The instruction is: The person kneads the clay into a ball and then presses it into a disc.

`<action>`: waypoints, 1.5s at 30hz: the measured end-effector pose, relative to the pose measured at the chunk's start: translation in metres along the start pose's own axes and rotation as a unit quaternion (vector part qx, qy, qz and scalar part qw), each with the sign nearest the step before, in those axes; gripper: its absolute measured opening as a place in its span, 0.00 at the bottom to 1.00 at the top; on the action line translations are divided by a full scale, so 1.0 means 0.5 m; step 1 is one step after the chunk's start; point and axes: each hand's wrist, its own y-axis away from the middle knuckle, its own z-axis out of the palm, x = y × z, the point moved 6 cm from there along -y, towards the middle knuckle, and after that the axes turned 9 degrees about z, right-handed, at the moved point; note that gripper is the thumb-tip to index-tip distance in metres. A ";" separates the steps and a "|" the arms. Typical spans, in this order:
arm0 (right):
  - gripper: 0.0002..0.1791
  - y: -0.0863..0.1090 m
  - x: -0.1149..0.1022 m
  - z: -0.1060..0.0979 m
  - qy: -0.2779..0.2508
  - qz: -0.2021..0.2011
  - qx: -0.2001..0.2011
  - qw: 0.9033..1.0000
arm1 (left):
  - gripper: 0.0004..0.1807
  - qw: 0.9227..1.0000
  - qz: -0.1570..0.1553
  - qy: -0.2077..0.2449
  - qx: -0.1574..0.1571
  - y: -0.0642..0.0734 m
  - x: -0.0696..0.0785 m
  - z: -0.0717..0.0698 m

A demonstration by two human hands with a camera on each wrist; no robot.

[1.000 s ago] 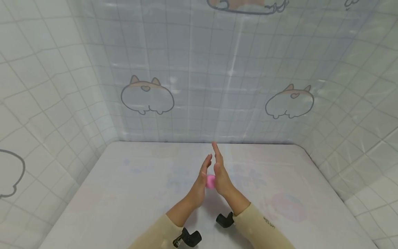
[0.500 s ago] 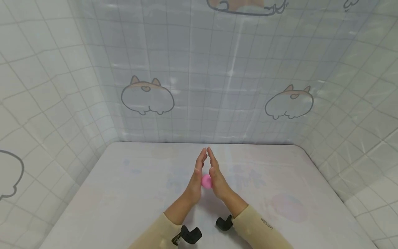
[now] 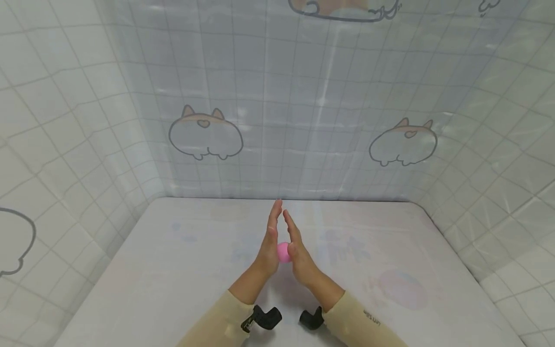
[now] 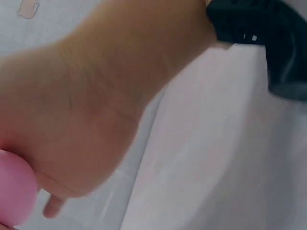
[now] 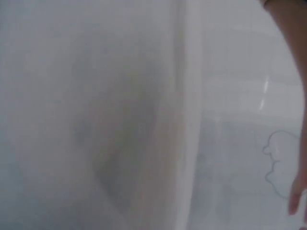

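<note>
In the head view, a smooth pink ball (image 3: 284,252) sits between the two palms, above the white table. My left hand (image 3: 267,253) presses on its left side with straight fingers pointing forward. From the right, my right hand (image 3: 302,262) presses against it, fingers also straight and slanting toward the left fingertips. The left fingertips reach slightly farther forward than the right ones. Part of the ball is hidden behind the right thumb. In the left wrist view, the pink ball (image 4: 15,189) shows at the lower left edge against the heel of a palm.
The table (image 3: 173,270) has a pale printed cover. A grid-patterned curtain (image 3: 282,120) with dog drawings hangs behind and along both sides. Black wrist camera mounts (image 3: 267,318) jut from the beige sleeves (image 3: 362,315). The right wrist view is mostly blurred.
Both hands and the ball have shifted left. The left hand has slid forward and the right hand back, so the left fingertips now lead where the right ones did. The ball stays between the palms.
</note>
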 end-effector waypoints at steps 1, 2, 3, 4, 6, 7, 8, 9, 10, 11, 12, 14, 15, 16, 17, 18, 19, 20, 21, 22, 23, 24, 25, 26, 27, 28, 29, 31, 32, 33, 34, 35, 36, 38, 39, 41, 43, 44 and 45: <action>0.45 0.001 -0.006 0.001 0.000 -0.006 0.000 1.000 | 0.45 1.000 0.001 -0.005 0.000 0.000 -0.002 -0.001; 0.45 0.002 -0.012 0.001 0.001 -0.013 0.002 1.000 | 0.45 1.000 0.000 -0.009 -0.002 0.000 -0.005 -0.001; 0.46 0.003 -0.018 0.001 0.001 -0.021 0.005 1.000 | 0.45 1.000 -0.001 -0.015 -0.006 0.001 -0.008 0.000; 0.46 0.003 -0.025 0.001 0.000 -0.030 0.008 1.000 | 0.45 1.000 -0.004 -0.021 -0.010 0.002 -0.011 0.000; 0.47 0.002 -0.035 -0.003 -0.001 -0.044 0.020 0.999 | 0.45 0.999 -0.014 -0.037 -0.021 0.007 -0.019 0.003; 0.48 0.002 -0.039 -0.005 0.001 -0.050 0.026 0.998 | 0.45 0.998 -0.022 -0.044 -0.027 0.010 -0.022 0.005; 0.48 0.001 -0.043 -0.007 0.004 -0.056 0.034 0.998 | 0.45 0.998 -0.029 -0.053 -0.035 0.014 -0.025 0.007; 0.48 0.001 -0.046 -0.010 0.006 -0.058 0.041 0.997 | 0.45 0.997 -0.035 -0.060 -0.042 0.017 -0.028 0.009; 0.48 0.000 -0.047 -0.014 0.009 -0.058 0.048 0.997 | 0.45 0.996 -0.042 -0.065 -0.049 0.020 -0.029 0.012; 0.48 -0.001 -0.047 -0.018 0.015 -0.054 0.056 0.997 | 0.44 0.995 -0.047 -0.067 -0.056 0.023 -0.030 0.015; 0.48 -0.002 -0.046 -0.022 0.017 -0.050 0.062 0.997 | 0.44 0.994 -0.053 -0.067 -0.063 0.026 -0.031 0.018; 0.48 -0.006 -0.044 -0.030 0.019 -0.032 0.069 0.997 | 0.44 0.994 -0.057 -0.060 -0.074 0.031 -0.029 0.025; 0.48 -0.008 -0.041 -0.034 0.018 -0.023 0.070 0.997 | 0.44 0.994 -0.060 -0.053 -0.078 0.033 -0.028 0.028; 0.48 -0.011 -0.037 -0.038 0.017 -0.012 0.072 0.997 | 0.44 0.994 -0.061 -0.046 -0.082 0.035 -0.026 0.031; 0.48 -0.015 -0.033 -0.041 0.015 -0.001 0.072 0.997 | 0.43 0.994 -0.062 -0.038 -0.085 0.037 -0.025 0.033; 0.47 -0.017 -0.029 -0.043 0.013 0.009 0.071 0.997 | 0.43 0.994 -0.064 -0.026 -0.087 0.039 -0.024 0.036; 0.47 -0.020 -0.024 -0.046 0.012 0.019 0.070 0.997 | 0.43 0.994 -0.066 -0.013 -0.088 0.040 -0.023 0.037; 0.48 -0.022 -0.018 -0.047 0.012 0.028 0.069 0.997 | 0.42 0.994 -0.068 0.002 -0.087 0.042 -0.023 0.039; 0.48 -0.024 -0.012 -0.049 0.012 0.035 0.068 0.997 | 0.41 0.993 -0.072 0.017 -0.087 0.043 -0.024 0.040; 0.48 -0.025 -0.006 -0.049 0.014 0.043 0.067 0.997 | 0.41 0.993 -0.075 0.030 -0.084 0.043 -0.024 0.041; 0.48 -0.025 0.000 -0.050 0.015 0.049 0.064 0.997 | 0.41 0.993 -0.076 0.045 -0.080 0.044 -0.023 0.041; 0.47 -0.025 0.006 -0.049 0.016 0.055 0.061 0.996 | 0.42 0.993 -0.077 0.055 -0.074 0.043 -0.022 0.040; 0.47 -0.024 0.012 -0.048 0.015 0.061 0.058 0.996 | 0.42 0.993 -0.075 0.064 -0.068 0.042 -0.021 0.039; 0.47 -0.023 0.017 -0.047 0.014 0.065 0.054 0.996 | 0.43 0.993 -0.073 0.070 -0.062 0.041 -0.020 0.037; 0.46 -0.022 0.021 -0.045 0.012 0.069 0.050 0.996 | 0.44 0.993 -0.069 0.074 -0.054 0.039 -0.018 0.035; 0.46 -0.020 0.025 -0.043 0.008 0.073 0.046 0.996 | 0.44 0.994 -0.062 0.073 -0.045 0.037 -0.015 0.032; 0.45 -0.019 0.028 -0.041 0.005 0.077 0.041 0.996 | 0.44 0.995 -0.056 0.074 -0.037 0.034 -0.012 0.030; 0.45 -0.015 0.031 -0.034 -0.003 0.086 0.031 0.996 | 0.44 0.996 -0.048 0.074 -0.021 0.031 -0.009 0.025; 0.45 -0.013 0.031 -0.031 -0.004 0.090 0.027 0.996 | 0.44 0.996 -0.044 0.071 -0.013 0.029 -0.008 0.023; 0.46 -0.011 0.030 -0.027 -0.007 0.092 0.024 0.995 | 0.44 0.997 -0.042 0.069 -0.006 0.028 -0.007 0.021; 0.46 -0.008 0.029 -0.023 -0.009 0.094 0.020 0.995 | 0.44 0.997 -0.040 0.066 0.001 0.028 -0.006 0.020; 0.46 -0.005 0.026 -0.020 -0.010 0.092 0.018 0.996 | 0.44 0.997 -0.039 0.063 0.006 0.028 -0.006 0.020; 0.46 -0.002 0.023 -0.017 -0.009 0.087 0.017 0.996 | 0.44 0.998 -0.037 0.059 0.010 0.028 -0.006 0.020; 0.45 0.003 0.015 -0.011 -0.007 0.069 0.020 0.997 | 0.44 0.998 -0.037 0.051 0.016 0.031 -0.008 0.020; 0.44 0.006 0.010 -0.010 -0.010 0.058 0.023 0.998 | 0.43 0.998 -0.038 0.050 0.018 0.032 -0.009 0.021; 0.41 0.009 0.003 -0.008 -0.011 0.034 0.031 0.999 | 0.44 0.998 -0.038 0.050 0.018 0.035 -0.011 0.023; 0.37 0.010 -0.015 -0.009 -0.019 0.012 0.041 0.999 | 0.44 0.997 -0.040 0.055 0.021 0.037 -0.012 0.026; 0.35 0.011 -0.024 -0.010 -0.025 0.003 0.046 0.999 | 0.45 0.997 -0.040 0.060 0.024 0.038 -0.012 0.027; 0.35 0.011 -0.026 -0.010 -0.029 -0.004 0.052 0.998 | 0.46 0.997 -0.038 0.064 0.032 0.038 -0.013 0.027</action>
